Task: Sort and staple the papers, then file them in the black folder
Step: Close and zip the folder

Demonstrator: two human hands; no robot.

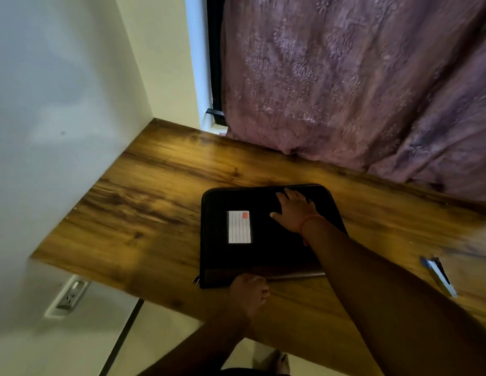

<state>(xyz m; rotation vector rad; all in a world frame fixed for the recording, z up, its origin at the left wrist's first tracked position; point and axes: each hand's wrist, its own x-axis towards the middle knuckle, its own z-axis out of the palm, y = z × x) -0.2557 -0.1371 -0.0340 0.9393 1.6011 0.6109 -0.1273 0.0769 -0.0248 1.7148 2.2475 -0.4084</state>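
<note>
Item: black folder (263,240), closed, lying flat on the wooden desk (144,202) near its front edge; a white lined label (238,227) with a red mark is stuck on the cover.

Right hand (293,210): I see it laid flat on the folder's far right part, fingers straight and spread, pressing the cover. A red thread (308,222) circles the wrist.

Left hand (248,291): at the folder's near edge, fingers curled together; I cannot tell whether they pinch the zip.

Stapler (440,275): blue and white, on the desk well right of the folder.

Backdrop: purple curtain (358,85); wall socket (71,297) below the desk.
</note>
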